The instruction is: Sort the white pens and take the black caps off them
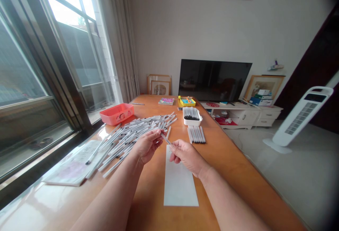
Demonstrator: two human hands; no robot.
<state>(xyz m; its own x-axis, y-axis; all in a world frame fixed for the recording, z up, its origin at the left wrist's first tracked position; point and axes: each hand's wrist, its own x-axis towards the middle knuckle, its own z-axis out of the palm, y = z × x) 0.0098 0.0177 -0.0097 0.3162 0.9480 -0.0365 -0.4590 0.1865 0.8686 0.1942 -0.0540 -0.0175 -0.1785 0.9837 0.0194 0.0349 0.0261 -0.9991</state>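
Between my two hands a slim clear pen (165, 139) is held at a slant, one end in each hand's fingers. My left hand (149, 145) pinches its far end, and my right hand (183, 153) grips the near end above a white paper strip (181, 188). Left of my hands lies a loose pile of pens (132, 134) with white barrels and dark tips. To the right, a neat row of pens (196, 134) rests on the table, dark ends toward me. Behind that row, a white box (192, 121) holds many more pens.
A red plastic basket (116, 114) stands at the table's left edge by the window. Under the pile's left side lies a notebook (71, 165). A yellow box (187, 102) and a pink booklet (166, 101) sit at the far end of the wooden table (227, 181).
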